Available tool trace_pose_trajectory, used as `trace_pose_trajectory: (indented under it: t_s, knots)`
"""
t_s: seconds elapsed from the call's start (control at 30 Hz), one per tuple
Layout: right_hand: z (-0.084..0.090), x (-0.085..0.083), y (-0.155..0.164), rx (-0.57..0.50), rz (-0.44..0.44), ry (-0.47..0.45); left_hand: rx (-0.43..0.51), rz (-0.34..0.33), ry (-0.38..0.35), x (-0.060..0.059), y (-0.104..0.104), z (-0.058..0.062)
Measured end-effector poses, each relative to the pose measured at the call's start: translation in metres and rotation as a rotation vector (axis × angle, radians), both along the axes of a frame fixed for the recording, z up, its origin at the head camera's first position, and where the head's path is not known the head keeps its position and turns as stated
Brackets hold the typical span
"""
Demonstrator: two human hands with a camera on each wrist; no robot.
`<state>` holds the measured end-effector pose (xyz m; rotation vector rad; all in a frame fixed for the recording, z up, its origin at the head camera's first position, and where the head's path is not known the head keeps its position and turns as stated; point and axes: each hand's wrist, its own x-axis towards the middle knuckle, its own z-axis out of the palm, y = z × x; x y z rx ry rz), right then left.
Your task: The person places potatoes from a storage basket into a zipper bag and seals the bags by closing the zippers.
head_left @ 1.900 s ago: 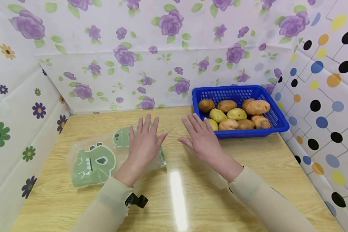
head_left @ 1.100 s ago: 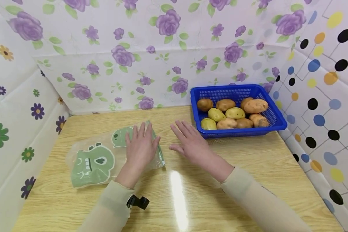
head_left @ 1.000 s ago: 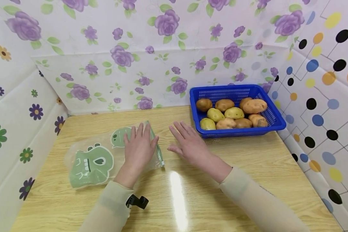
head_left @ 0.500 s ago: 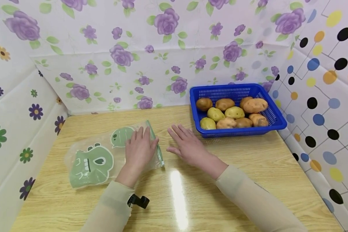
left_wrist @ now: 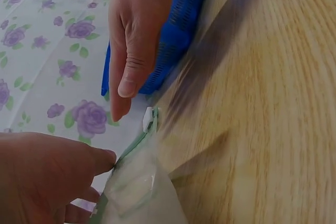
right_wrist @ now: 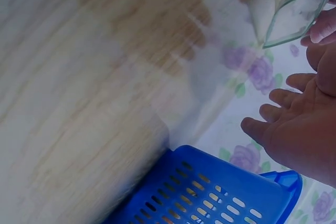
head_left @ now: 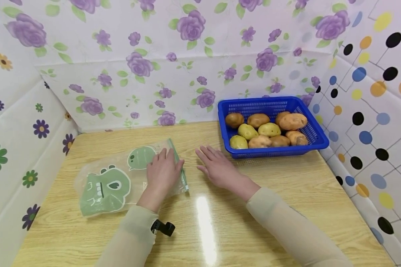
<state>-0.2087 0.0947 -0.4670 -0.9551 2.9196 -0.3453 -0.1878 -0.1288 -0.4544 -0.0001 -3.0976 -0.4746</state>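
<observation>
A clear zip bag point(head_left: 107, 189) with green cartoon prints lies flat at the left, its green zip edge point(head_left: 182, 174) facing right. Over the zip end is my left hand point(head_left: 162, 170), fingers slightly bent and thumb apart from them. In the left wrist view, the left thumb point(left_wrist: 102, 160) is right at the zip edge. The right wrist view shows the bag's mouth point(right_wrist: 268, 38) parted into a diamond. My right hand point(head_left: 218, 168) holds nothing; its fingers extend between the bag and the blue basket point(head_left: 274, 152).
Several brown and yellow potatoes point(head_left: 270, 129) fill the basket at the back right of the wooden table point(head_left: 200, 237). Flowered sheeting point(head_left: 173, 85) walls the back, and dotted sheeting point(head_left: 371, 148) stands close on the right. A black strap device point(head_left: 163, 227) is on the left wrist.
Both hands have come lower and back from their earlier reach. The left fingers have bent more over the zip end. The right hand has moved left, away from the basket. Bag and basket stay put.
</observation>
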Motion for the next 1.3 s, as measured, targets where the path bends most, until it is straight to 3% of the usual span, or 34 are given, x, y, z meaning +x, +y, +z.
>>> trace_pose_trajectory:
  t_s: [0.3,0.57,0.77,0.93,1.07,1.3]
  knots:
    - [-0.007,-0.005,-0.006,0.006,-0.027,-0.059,-0.016,0.006,-0.036,-0.006,0.002,-0.006]
    - [-0.011,-0.007,-0.006,-0.001,-0.035,-0.078,0.081,0.024,-0.024,-0.01,0.0,-0.01]
    - [-0.012,-0.006,-0.007,-0.012,-0.037,-0.076,0.156,0.032,0.013,-0.011,-0.004,-0.01]
    - [-0.008,-0.004,-0.009,-0.02,-0.039,-0.073,0.17,-0.008,0.042,-0.012,-0.007,-0.008]
    - [-0.007,-0.005,-0.01,-0.069,-0.055,-0.093,0.208,-0.036,0.086,-0.013,-0.009,-0.007]
    - [-0.004,-0.008,-0.017,-0.171,-0.079,-0.086,0.293,-0.021,0.181,-0.015,-0.007,0.001]
